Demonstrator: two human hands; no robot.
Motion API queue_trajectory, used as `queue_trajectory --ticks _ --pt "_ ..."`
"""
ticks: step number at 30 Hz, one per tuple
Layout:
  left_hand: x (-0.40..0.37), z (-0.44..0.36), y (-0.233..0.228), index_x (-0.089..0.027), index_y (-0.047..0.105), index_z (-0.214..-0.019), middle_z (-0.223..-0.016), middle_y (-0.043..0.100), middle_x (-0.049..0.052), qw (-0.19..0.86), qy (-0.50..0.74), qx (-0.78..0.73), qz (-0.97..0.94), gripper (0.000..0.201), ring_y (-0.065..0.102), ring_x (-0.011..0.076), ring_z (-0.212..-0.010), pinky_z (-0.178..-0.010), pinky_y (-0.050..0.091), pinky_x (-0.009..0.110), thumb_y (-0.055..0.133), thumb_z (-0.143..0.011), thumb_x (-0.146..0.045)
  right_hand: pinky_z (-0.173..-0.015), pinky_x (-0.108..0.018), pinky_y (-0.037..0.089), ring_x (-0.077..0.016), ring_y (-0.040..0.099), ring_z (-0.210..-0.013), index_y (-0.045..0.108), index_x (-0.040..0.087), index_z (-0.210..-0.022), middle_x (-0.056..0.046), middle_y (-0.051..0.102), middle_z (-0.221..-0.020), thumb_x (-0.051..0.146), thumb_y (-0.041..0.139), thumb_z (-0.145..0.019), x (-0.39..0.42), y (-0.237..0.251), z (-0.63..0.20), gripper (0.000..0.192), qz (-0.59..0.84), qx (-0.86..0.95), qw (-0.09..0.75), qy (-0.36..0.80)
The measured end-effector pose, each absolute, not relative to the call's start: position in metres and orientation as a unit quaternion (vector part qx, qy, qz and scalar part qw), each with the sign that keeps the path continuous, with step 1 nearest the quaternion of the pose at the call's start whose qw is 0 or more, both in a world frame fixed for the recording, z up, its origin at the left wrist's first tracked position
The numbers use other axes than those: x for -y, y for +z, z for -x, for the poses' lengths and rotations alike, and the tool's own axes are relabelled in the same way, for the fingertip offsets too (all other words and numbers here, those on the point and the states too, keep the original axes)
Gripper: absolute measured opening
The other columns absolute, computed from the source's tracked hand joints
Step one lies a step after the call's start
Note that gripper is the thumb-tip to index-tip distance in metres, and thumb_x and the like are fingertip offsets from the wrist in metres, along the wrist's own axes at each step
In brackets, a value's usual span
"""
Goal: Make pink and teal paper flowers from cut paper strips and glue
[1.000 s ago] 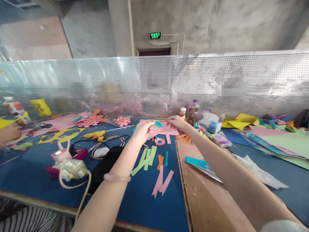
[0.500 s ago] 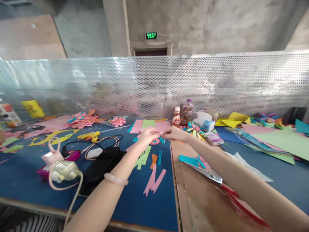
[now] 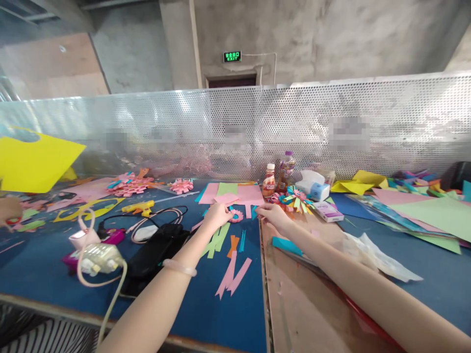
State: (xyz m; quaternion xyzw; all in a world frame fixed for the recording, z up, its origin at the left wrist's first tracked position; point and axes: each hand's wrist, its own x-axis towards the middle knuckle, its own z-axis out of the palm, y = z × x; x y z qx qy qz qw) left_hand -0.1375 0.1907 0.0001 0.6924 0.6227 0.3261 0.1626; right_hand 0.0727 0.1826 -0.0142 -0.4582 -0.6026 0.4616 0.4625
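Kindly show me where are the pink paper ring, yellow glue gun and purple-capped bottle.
Pink paper ring (image 3: 241, 216): head view, right part of its band.
Yellow glue gun (image 3: 139, 208): head view, middle of its body.
Purple-capped bottle (image 3: 286, 171): head view, middle of its side.

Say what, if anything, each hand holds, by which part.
Cannot be told: the left hand is by the pink paper ring, the right hand by a blue paper piece; any grip is unclear.
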Motion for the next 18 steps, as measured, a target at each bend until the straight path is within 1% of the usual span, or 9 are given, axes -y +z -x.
queue_trajectory --ticks 2,4,7,11,14,18 --pt "-0.192 0.136 0.001 -0.019 0.058 -0.043 -0.041 0.049 0.001 0.164 0.327 -0.622 -0.692 0.022 0.053 0.0185 -0.052 -0.054 0.032 0.026 0.069 -0.057 -0.032 -0.044 -0.019 0.037 -0.0078 0.048 -0.049 0.059 0.013 -0.064 0.001 0.055 -0.055 0.026 0.061 -0.064 -0.182 -0.015 -0.071 0.014 0.452 0.592 0.477 0.466" --pt "-0.194 0.134 0.001 -0.018 0.059 -0.05 -0.051 0.057 0.002 0.168 0.344 -0.613 -0.691 0.017 0.057 0.0193 -0.061 -0.057 0.035 0.026 0.069 -0.057 -0.029 -0.045 -0.019 0.038 -0.0089 0.051 -0.052 0.059 0.013 -0.065 0.0 0.057 -0.057 0.026 0.063 -0.062 -0.182 -0.015 -0.071 0.014 0.445 0.585 0.489 0.47" --pt "-0.193 0.13 0.003 -0.017 0.058 -0.06 -0.065 0.062 0.003 0.196 0.376 -0.59 -0.687 0.014 0.06 0.0192 -0.07 -0.062 0.039 0.025 0.067 -0.061 -0.027 -0.047 -0.02 0.039 -0.0102 0.054 -0.056 0.06 0.013 -0.066 -0.001 0.06 -0.06 0.026 0.065 -0.062 -0.183 -0.012 -0.074 0.014 0.438 0.574 0.506 0.472" --pt "-0.188 0.125 0.005 -0.016 0.056 -0.071 -0.068 0.063 0.003 0.261 0.415 -0.55 -0.676 0.012 0.06 0.0158 -0.066 -0.064 0.044 0.025 0.061 -0.069 -0.026 -0.047 -0.02 0.038 -0.01 0.054 -0.055 0.061 0.013 -0.066 -0.002 0.062 -0.061 0.028 0.066 -0.062 -0.185 -0.009 -0.08 0.016 0.429 0.561 0.522 0.478" --pt "-0.184 0.122 0.007 -0.015 0.054 -0.074 -0.071 0.062 0.002 0.291 0.445 -0.527 -0.663 0.016 0.059 0.0146 -0.066 -0.064 0.045 0.026 0.063 -0.069 -0.028 -0.047 -0.02 0.038 -0.01 0.054 -0.056 0.06 0.013 -0.064 -0.002 0.062 -0.06 0.028 0.067 -0.06 -0.186 -0.01 -0.081 0.017 0.424 0.549 0.529 0.489" --pt "-0.183 0.119 0.005 -0.015 0.055 -0.08 -0.077 0.062 0.004 0.334 0.469 -0.503 -0.645 0.019 0.057 0.0126 -0.062 -0.061 0.045 0.025 0.063 -0.07 -0.03 -0.048 -0.02 0.038 -0.0095 0.054 -0.056 0.059 0.013 -0.062 -0.002 0.061 -0.06 0.028 0.069 -0.059 -0.183 -0.015 -0.078 0.018 0.418 0.531 0.542 0.501"
